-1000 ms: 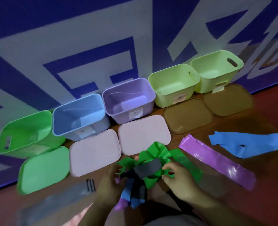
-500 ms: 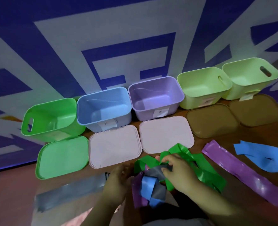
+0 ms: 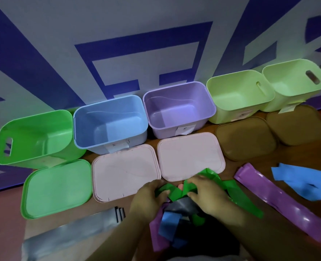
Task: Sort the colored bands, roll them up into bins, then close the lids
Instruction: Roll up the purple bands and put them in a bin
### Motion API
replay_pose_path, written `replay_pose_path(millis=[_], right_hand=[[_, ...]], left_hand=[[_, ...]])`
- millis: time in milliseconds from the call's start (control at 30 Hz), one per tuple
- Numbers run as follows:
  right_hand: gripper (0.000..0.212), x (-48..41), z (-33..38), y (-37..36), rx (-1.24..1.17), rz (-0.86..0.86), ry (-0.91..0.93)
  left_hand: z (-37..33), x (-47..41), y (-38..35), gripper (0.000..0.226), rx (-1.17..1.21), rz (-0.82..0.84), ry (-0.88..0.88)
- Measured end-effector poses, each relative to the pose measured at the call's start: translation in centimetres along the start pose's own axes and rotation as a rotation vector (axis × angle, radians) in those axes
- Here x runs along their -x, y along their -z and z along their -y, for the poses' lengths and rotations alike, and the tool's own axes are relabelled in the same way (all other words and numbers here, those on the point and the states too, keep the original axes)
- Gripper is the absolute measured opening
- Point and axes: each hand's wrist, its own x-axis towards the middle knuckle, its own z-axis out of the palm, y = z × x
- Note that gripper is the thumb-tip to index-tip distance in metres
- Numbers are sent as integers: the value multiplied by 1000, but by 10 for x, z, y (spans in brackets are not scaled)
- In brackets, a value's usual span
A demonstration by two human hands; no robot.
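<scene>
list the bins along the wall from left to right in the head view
bright green bin → blue bin → purple bin → first pale green bin → second pale green bin

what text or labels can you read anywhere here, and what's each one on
No text here can be read, so nothing can be quoted.
blue bin label: handwritten mark, too blurred to read.
purple bin label: handwritten mark, too blurred.
green bin label: too faint.
light green bin label: too faint.
far-right bin tag: blurred.
gray band: black bars, no letters.
wall: big blue shapes, cropped, unreadable.
</scene>
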Motion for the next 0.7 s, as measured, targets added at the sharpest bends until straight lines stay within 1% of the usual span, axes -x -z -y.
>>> replay_pose_path(millis=[100,200,333,467,567,700], right_hand=[[40,-4,-3,-1,14,14,-14],[37,-6,-6,0,12,19,-34],[31,-2,-8,3,-75,14,-51],[27,5,-7,14,-255,37,-55],[28,13,-3,28,-347,-13,-48],[31,29,5,49,-487,-96,-14]], left_hand=[[-4,-5,-3,23,-33,-31,57],[-8,-6,-4,16,-39,-18,92],[-8,-3,-2,15,-14,-23,88],[-11,4,3,15,130,-104,101],[-25,18,12,17,315,-145,66],[-48,39,28,22,448,-231,-1]])
